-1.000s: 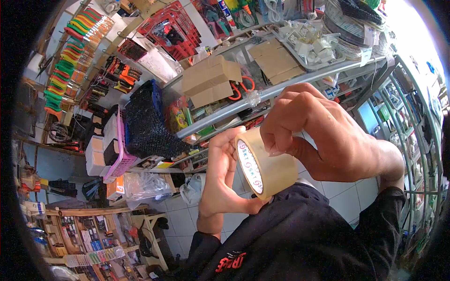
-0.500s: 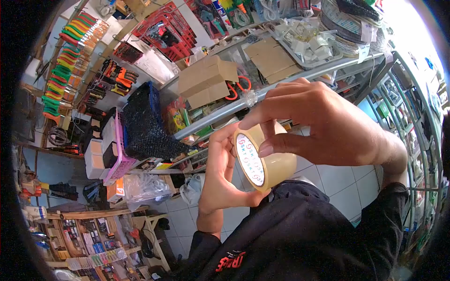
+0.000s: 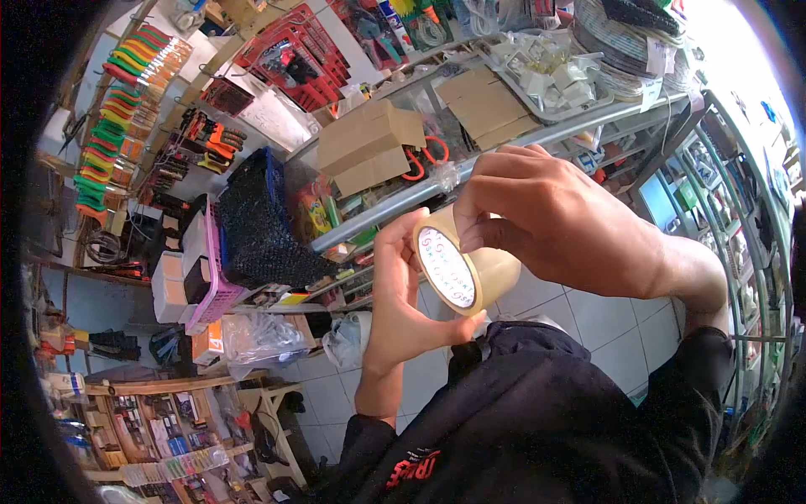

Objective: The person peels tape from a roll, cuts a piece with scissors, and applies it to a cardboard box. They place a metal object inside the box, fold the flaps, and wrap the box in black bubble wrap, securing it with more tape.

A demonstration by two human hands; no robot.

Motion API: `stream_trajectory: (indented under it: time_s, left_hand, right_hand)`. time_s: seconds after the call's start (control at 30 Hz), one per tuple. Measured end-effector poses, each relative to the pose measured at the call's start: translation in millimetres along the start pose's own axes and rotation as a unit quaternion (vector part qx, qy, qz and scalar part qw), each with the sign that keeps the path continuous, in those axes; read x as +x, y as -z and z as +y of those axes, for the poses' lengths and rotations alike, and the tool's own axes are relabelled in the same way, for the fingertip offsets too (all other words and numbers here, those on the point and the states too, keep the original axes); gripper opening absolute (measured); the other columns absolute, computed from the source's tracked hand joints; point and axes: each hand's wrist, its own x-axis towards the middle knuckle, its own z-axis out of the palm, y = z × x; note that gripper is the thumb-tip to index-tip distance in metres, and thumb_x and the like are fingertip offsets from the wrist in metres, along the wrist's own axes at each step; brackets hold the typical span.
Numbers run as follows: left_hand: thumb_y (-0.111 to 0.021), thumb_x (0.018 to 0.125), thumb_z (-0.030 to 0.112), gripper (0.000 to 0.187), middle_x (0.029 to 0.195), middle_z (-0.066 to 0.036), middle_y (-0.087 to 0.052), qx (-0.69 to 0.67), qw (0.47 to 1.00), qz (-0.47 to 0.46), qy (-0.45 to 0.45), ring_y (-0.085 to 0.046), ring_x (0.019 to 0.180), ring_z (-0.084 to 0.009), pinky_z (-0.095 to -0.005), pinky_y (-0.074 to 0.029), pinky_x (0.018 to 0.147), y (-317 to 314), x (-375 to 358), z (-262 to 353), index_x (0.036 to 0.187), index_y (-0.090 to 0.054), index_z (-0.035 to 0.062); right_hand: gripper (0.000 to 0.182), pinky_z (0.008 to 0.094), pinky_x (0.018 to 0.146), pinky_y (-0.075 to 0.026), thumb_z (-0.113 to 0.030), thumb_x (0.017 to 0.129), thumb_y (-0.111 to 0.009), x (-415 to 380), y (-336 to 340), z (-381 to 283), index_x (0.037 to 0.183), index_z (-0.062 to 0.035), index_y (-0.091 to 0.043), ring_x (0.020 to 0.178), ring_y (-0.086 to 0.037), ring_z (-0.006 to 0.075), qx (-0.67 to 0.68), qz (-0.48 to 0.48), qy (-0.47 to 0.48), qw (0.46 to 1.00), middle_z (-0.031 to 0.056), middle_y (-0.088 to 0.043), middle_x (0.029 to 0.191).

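A wide roll of tan packing tape (image 3: 497, 275) is tilted in front of my body, its white printed core (image 3: 447, 267) facing left. My left hand (image 3: 399, 307) is curved around the roll's left side, fingers at the top and thumb at the lower edge. Over the upper right of the roll, my right hand (image 3: 558, 223) is closed, with thumb and forefinger pinched at the tape's edge. The other right-hand fingers are curled in. Whether a loose tape end lies in that pinch is too small to see.
Beyond my hands is a glass counter (image 3: 378, 217) with cut cardboard (image 3: 365, 144) and orange-handled scissors (image 3: 413, 164) on it. A tray of small packets (image 3: 546, 76) sits farther right. On the left are a pink basket (image 3: 220, 290) and a dark blue crate (image 3: 267, 214).
My right thumb has moved up off the core's face, and the right fingers have drawn together into a pinch. The roll has turned slightly and shifted up and left.
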Motion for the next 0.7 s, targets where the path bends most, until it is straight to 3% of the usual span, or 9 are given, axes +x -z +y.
stream_trajectory:
  time_s: [0.2,0.4,0.57,0.7]
  left_hand:
    - [-0.092,0.059,0.015,0.112,0.140,-0.015,-0.043,0.017,1.000,0.011,-0.020,-0.047,0.132,-0.0241,-0.0391,-0.035,0.117,2.1,1.6,3.0,0.150,-0.028,0.0007]
    - [-0.098,0.061,0.020,0.115,0.145,-0.019,-0.042,0.033,0.995,0.038,-0.089,-0.047,0.136,-0.0291,-0.0439,-0.036,0.118,2.4,-6.5,12.1,0.151,-0.028,0.0037]
    - [-0.101,0.062,0.026,0.116,0.147,-0.020,-0.038,0.098,0.982,0.032,-0.158,-0.049,0.135,-0.0331,-0.0467,-0.040,0.115,2.3,-10.7,20.0,0.151,-0.029,0.0074]
    - [-0.101,0.062,0.027,0.116,0.147,-0.020,-0.038,0.136,0.977,0.033,-0.160,-0.047,0.135,-0.0334,-0.0469,-0.040,0.115,4.9,-14.7,21.4,0.151,-0.029,0.0077]
  right_hand:
    - [0.010,0.0429,0.084,-0.046,-0.004,0.087,-0.073,5.6,3.6,3.1,0.094,-0.0058,-0.067,0.083,-0.063,0.0300,0.019,-0.003,0.016,1.000,0.0075,-0.063,0.084]
    - [0.028,0.0384,0.081,-0.044,-0.019,0.086,-0.080,9.1,14.7,-4.1,0.111,-0.0069,-0.074,0.082,-0.065,0.0220,0.053,-0.005,0.052,0.997,0.0032,-0.067,0.084]
    - [0.026,0.0366,0.077,-0.042,-0.025,0.078,-0.087,9.4,23.8,-11.7,0.098,-0.0106,-0.080,0.082,-0.064,0.0190,0.034,-0.024,0.075,0.996,0.0000,-0.067,0.086]
    - [0.024,0.0361,0.076,-0.042,-0.027,0.075,-0.088,9.2,22.1,-6.1,0.092,-0.0127,-0.081,0.082,-0.063,0.0178,0.036,-0.018,0.115,0.993,-0.0021,-0.065,0.085]
